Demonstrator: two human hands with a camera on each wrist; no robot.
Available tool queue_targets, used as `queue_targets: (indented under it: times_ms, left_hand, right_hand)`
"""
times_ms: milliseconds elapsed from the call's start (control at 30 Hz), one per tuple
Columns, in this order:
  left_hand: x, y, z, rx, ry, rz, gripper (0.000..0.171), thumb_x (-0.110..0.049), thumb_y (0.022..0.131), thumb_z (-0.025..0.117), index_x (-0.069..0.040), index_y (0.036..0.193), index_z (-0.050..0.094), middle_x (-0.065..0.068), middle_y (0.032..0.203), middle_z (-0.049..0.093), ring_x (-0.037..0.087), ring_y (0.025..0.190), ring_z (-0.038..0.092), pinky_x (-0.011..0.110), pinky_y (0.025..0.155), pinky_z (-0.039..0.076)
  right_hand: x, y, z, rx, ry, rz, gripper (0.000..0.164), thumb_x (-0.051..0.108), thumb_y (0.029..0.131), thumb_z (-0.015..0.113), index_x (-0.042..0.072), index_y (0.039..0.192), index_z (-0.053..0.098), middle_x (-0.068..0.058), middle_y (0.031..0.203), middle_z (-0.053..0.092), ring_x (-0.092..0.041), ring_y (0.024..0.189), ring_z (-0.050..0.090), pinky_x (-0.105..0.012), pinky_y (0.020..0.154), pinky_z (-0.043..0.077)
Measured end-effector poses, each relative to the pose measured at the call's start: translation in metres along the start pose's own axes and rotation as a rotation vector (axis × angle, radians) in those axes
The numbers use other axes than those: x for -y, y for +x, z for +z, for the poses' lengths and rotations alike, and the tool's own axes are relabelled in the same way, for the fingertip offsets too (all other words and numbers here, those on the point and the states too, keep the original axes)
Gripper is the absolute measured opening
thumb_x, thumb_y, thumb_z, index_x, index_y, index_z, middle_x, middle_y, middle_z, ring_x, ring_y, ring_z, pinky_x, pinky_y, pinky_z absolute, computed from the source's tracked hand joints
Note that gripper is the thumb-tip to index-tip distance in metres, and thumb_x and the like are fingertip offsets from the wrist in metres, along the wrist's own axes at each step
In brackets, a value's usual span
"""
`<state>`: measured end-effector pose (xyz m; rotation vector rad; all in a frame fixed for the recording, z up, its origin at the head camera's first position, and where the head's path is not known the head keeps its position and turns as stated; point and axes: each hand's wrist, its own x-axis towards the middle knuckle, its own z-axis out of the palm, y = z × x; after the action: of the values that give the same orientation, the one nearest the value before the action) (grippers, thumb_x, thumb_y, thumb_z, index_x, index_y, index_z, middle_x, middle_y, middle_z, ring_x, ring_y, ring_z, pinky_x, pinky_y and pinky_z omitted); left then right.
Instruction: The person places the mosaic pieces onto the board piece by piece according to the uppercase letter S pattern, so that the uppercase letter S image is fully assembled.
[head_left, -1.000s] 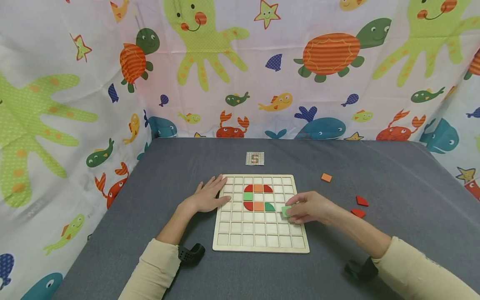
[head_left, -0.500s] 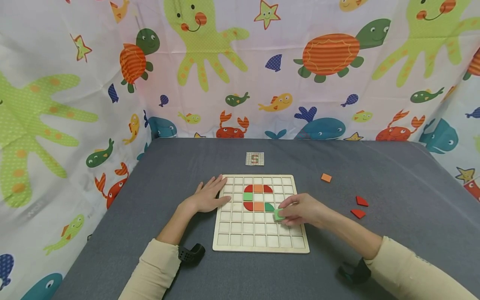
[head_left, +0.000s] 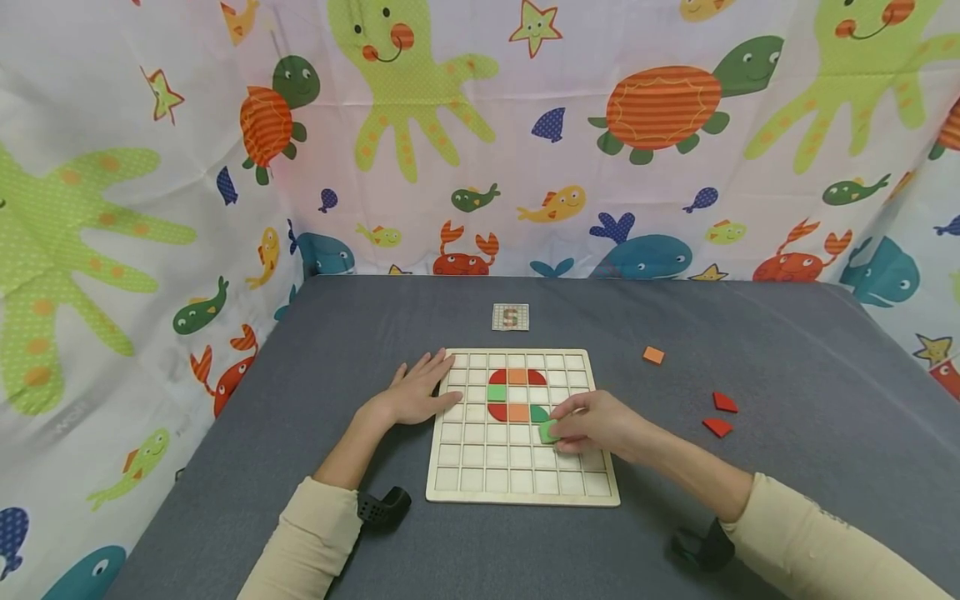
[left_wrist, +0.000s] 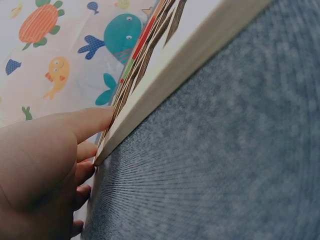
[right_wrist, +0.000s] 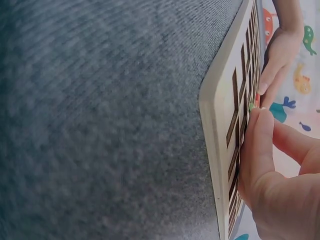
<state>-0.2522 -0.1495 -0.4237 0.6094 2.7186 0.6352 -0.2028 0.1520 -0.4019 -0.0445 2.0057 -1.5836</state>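
Observation:
A light wooden grid board [head_left: 472, 481] lies flat on the table. Red, orange and green tiles sit in its upper middle cells, among them a dark green quarter-round tile [head_left: 537, 413]. My right hand [head_left: 600, 425] pinches a light green square tile [head_left: 547, 432] over the cell just below that quarter-round. In the right wrist view its fingertips are right at the board's surface and mostly hide the tile. My left hand [head_left: 412, 395] rests with spread fingers on the board's left edge, thumb on the rim, as the left wrist view also shows.
Behind the board lies a small pattern card [head_left: 511, 317] with an S-like figure. To the right are an orange square tile [head_left: 653, 356] and two red quarter-round tiles [head_left: 724, 402] on the grey table [head_left: 375, 317]. A printed sea-animal curtain [head_left: 427, 200] surrounds the table.
My right hand has moved left across the board with the light green square tile, from the right-hand columns to below the dark green quarter-round. My left hand has stayed in place.

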Motion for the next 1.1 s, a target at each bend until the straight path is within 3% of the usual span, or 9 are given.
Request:
queue_targets:
  times_ms: [267,533,733,1100]
  left_hand:
    - [0.0015,0.0018,-0.0001,0.002,0.016,-0.001,0.073,-0.042,0.098,0.047,-0.005,0.153,0.017,0.014,0.158,0.009,0.034,0.143,0.004,0.059,0.109,-0.001]
    - [0.0009,0.0017,-0.0005,0.010,0.016,-0.001,0.072,-0.042,0.099,0.047,-0.005,0.153,0.016,0.014,0.158,0.009,0.034,0.143,0.004,0.059,0.109,-0.001]
    - [-0.0002,-0.0002,-0.0006,0.003,0.012,0.000,0.071,-0.041,0.099,0.046,-0.005,0.153,0.017,0.014,0.158,0.009,0.034,0.143,0.004,0.059,0.109,-0.001]
    - [-0.0002,0.0004,0.0007,-0.005,0.015,-0.005,0.072,-0.042,0.098,0.047,-0.005,0.153,0.018,0.013,0.158,0.010,0.034,0.143,0.004,0.059,0.109,0.000]
  right_hand:
    - [-0.0001,-0.0002,0.0010,-0.018,0.002,0.003,0.031,0.000,0.085,0.069,-0.011,0.112,0.058,-0.014,0.090,0.062,-0.015,0.073,0.065,-0.029,0.071,0.055]
    - [-0.0018,-0.0027,0.0023,-0.027,-0.073,-0.007,0.033,-0.004,0.081,0.071,-0.009,0.112,0.060,-0.014,0.086,0.053,-0.019,0.078,0.063,-0.034,0.076,0.055]
    - [-0.0002,-0.0015,0.0056,-0.066,-0.071,0.003,0.029,0.001,0.084,0.070,-0.007,0.110,0.060,-0.015,0.091,0.060,-0.018,0.075,0.063,-0.033,0.072,0.055]
    - [0.0005,-0.0051,0.0095,-0.067,-0.086,-0.057,0.024,0.003,0.089,0.065,-0.010,0.108,0.061,-0.014,0.089,0.063,-0.019,0.074,0.063,-0.033,0.070,0.056]
